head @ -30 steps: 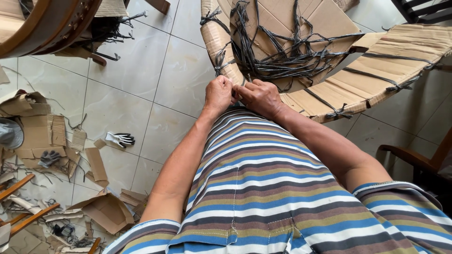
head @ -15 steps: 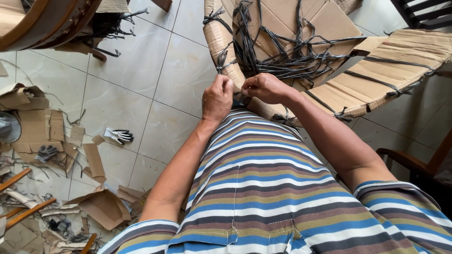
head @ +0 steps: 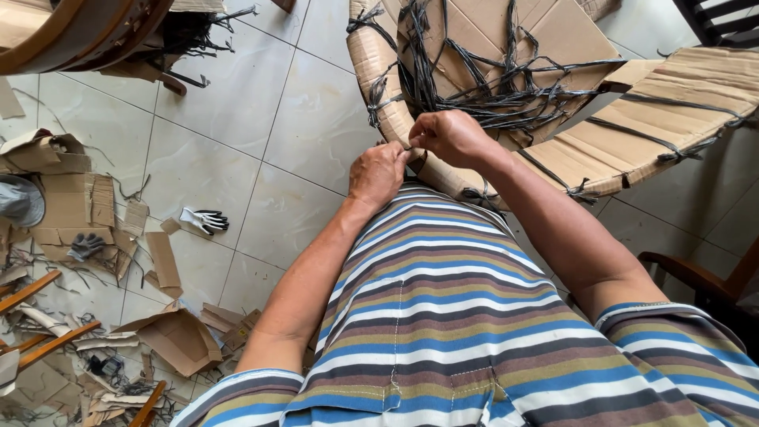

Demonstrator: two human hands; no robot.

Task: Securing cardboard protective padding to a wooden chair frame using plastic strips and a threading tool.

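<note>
Left hand [head: 378,172]: fingers curled, tips pinched on a dark strap end [head: 411,147] at the edge of the wrapped frame; knuckles up, just above the striped shirt [head: 443,316].
Right hand [head: 449,136]: closed in a loose fist, thumb and forefinger pinching the same strap end; touching the left hand at the fingertips.
Dark strap end: thin, black, caught between both hands; exact knot or loop hidden by the fingers.
Wrapped frame [head: 379,87]: curved piece of furniture bound in brown cardboard; lying straight ahead of the hands, its near rim touching them.
Tangle of dark straps [head: 490,87]: many thin black bands criss-crossing the cardboard inside the frame; some tied around the rim.
Second cardboard-wrapped part [head: 680,103]: to the right, banded with black straps at intervals; touching the frame.
Floor [head: 292,119]: pale tiles.
Glove [head: 204,221]: white and black, lying on the tiles to the left, well apart from the hands.
Cardboard scraps [head: 79,205]: torn brown pieces scattered at far left; wooden sticks [head: 47,348] among them lower down.
Dark wooden chair arm [head: 688,273]: at right edge, beside the right forearm.
</note>
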